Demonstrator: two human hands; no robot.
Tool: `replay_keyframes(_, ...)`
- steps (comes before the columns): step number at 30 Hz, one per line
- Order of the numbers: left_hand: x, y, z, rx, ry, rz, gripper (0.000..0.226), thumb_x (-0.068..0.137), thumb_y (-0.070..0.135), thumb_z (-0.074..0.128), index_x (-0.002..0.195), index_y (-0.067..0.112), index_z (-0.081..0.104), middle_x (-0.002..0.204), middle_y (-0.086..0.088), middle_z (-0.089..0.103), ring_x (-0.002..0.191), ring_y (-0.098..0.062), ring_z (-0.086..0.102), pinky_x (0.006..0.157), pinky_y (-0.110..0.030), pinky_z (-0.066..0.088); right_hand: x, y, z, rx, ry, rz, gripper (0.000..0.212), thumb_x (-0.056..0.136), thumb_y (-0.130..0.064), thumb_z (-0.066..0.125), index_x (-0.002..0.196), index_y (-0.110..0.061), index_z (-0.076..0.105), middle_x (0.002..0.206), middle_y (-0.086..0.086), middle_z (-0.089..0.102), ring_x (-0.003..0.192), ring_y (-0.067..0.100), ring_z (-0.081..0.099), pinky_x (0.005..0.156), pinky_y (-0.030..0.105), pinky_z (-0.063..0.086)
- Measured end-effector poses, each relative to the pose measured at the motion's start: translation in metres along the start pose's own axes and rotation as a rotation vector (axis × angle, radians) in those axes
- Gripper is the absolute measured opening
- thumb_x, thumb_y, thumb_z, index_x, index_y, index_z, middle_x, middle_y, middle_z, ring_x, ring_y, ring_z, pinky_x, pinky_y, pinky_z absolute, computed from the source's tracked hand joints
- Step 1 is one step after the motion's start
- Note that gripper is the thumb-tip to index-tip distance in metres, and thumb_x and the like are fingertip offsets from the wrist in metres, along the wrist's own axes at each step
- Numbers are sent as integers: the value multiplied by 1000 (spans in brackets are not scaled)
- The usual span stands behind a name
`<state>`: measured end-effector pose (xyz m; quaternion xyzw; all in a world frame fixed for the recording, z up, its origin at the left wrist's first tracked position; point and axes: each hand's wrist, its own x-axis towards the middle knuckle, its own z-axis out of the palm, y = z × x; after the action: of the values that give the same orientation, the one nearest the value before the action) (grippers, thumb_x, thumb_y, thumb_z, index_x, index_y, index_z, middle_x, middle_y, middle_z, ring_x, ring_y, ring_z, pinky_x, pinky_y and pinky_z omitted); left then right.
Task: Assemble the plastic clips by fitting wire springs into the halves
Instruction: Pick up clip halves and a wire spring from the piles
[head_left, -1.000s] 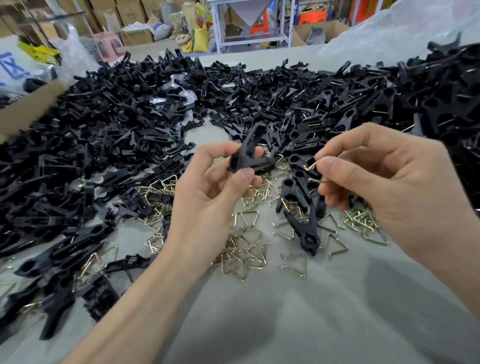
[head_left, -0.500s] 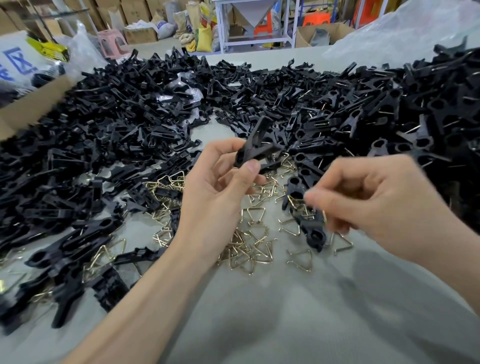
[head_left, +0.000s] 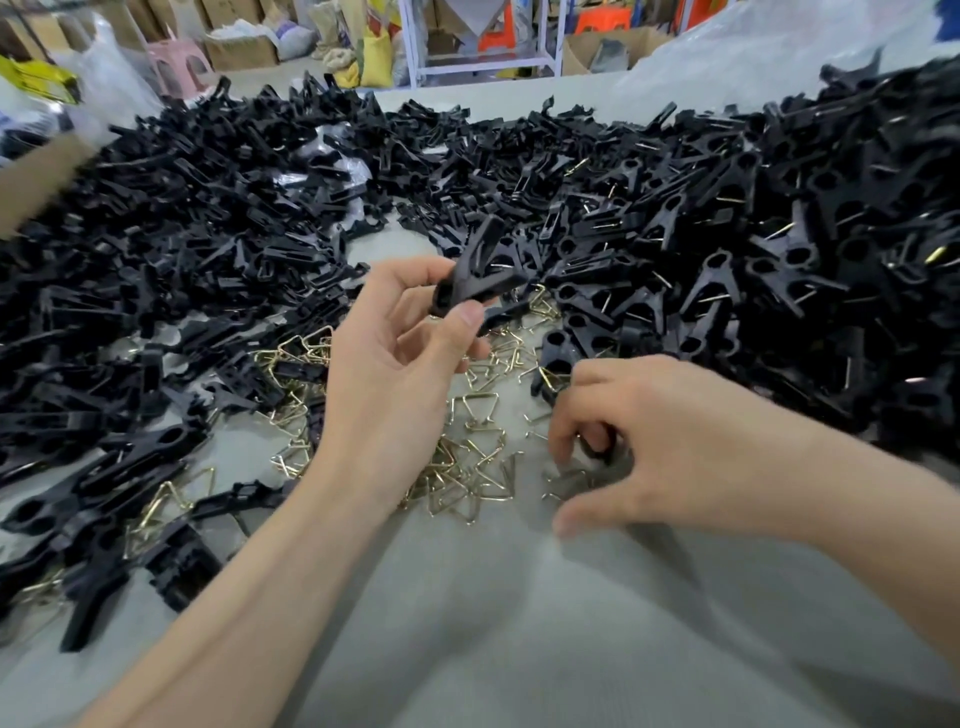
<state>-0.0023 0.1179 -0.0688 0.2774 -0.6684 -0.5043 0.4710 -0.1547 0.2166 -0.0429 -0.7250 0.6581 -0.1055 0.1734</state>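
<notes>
Left hand (head_left: 395, 379) pinches a pair of black clip halves (head_left: 475, 278) at the jaw end, thumb under and fingers behind, tails splayed in a V, held up over the table (head_left: 519, 623). Right hand (head_left: 675, 447) is curled down onto loose brass wire springs (head_left: 470, 462) on the cloth; cannot tell if it has one pinched. Halves look light, rigid and smooth, likely to twist apart, so grip near the pivot. Springs look thin, stiff and prone to tangle; take one by a side leg. Heaps of black plastic parts (head_left: 182, 223) surround the work spot.
</notes>
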Motion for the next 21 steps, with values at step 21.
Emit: replay_keyframes(21,-2,-6,3,79,-5,46,19,83,21,63,98,31,57,76,7,67,70,-16,65,74,-38,52,1,-6,13,-124,-31,-143,10,86,-25,55,79,-24,49,113,-9,36,103,8,30,93,25,37)
